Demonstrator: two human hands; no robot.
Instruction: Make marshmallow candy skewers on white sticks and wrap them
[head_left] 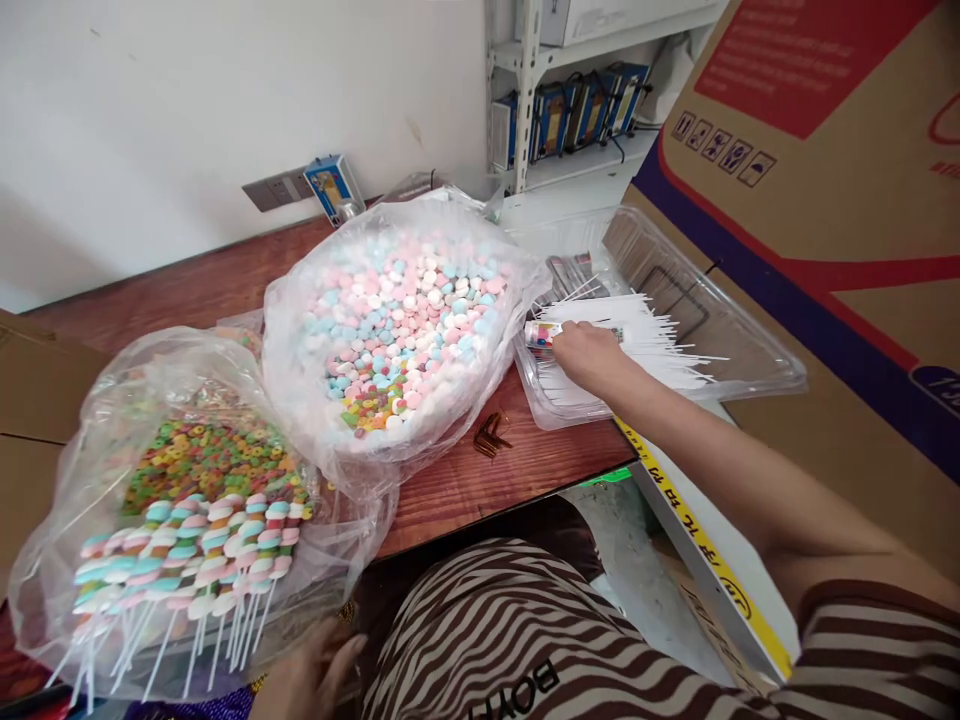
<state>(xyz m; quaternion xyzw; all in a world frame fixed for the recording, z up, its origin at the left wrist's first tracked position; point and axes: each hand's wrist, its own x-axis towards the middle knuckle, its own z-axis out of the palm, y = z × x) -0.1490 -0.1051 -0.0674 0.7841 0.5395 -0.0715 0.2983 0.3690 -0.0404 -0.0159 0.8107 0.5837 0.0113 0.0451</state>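
My right hand (589,355) is closed around a small cylinder with a colourful printed wrap (541,335), whose end sticks out to the left of my fingers. It is over a pile of thin white sticks (645,330) in a clear plastic tray (765,382). My left hand (311,668) is low at the bottom edge, by my striped shirt, fingers loosely bent and apart with nothing visible in them. Beside it, skewers of marshmallows and gummy rings (202,545) lie in rows on a clear bag of gummy rings (210,450). Behind stands a plastic-lined heap of pastel marshmallows (420,310).
A few brown-gold twist ties (491,436) lie on the reddish wooden table (465,500) near its front edge. A large cardboard box (832,180) rises on the right. White shelving (529,90) holds several blue boxes, and another blue box (334,188) leans against the wall.
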